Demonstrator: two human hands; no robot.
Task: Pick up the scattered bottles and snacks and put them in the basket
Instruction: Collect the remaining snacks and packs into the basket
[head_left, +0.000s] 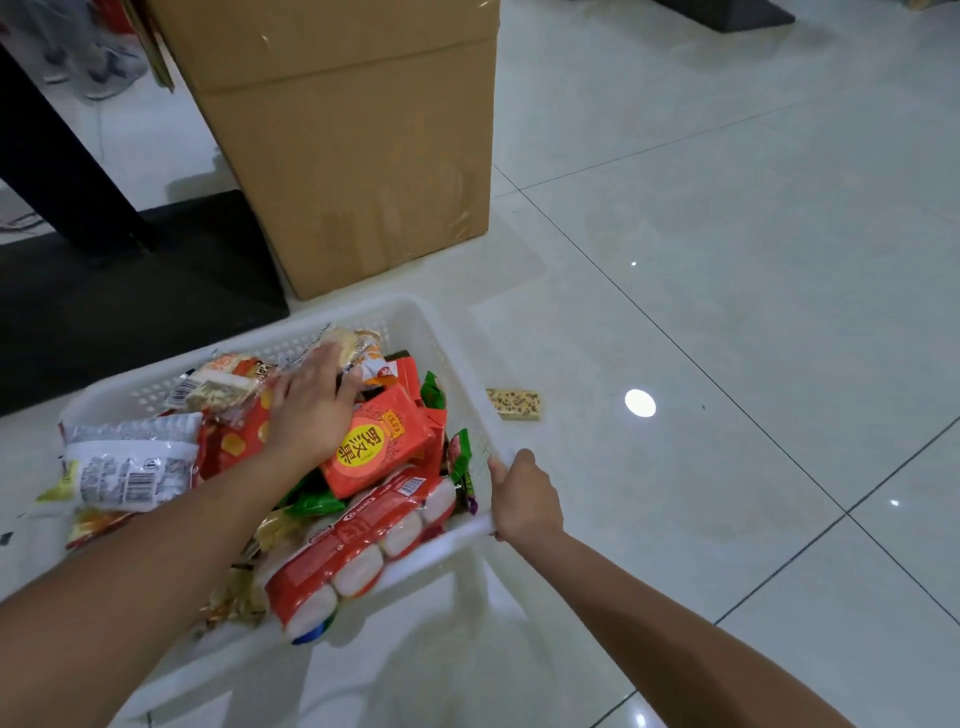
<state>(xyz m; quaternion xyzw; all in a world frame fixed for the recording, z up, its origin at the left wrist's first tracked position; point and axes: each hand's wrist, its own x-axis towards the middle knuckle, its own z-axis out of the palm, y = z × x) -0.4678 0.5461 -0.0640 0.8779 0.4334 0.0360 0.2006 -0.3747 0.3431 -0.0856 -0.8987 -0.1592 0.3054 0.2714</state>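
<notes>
A white perforated basket (415, 322) sits on the tiled floor, heaped with snack packets. My left hand (311, 410) reaches into it, its fingers curled round a clear-wrapped snack (356, 343) near the far wall. An orange-red packet (382, 441) lies just below that hand, and a long red-and-white pack (358, 545) hangs over the near rim. My right hand (524, 499) grips the basket's right rim at its near corner. One speckled snack bar (515, 404) lies on the floor just right of the basket. No bottle is visible.
A big cardboard box (353, 145) stands right behind the basket. A black table leg and its flat base (130, 291) lie at the left. A grey-white packet (130, 462) overhangs the basket's left side. Glossy tiles (727, 312) stretch to the right.
</notes>
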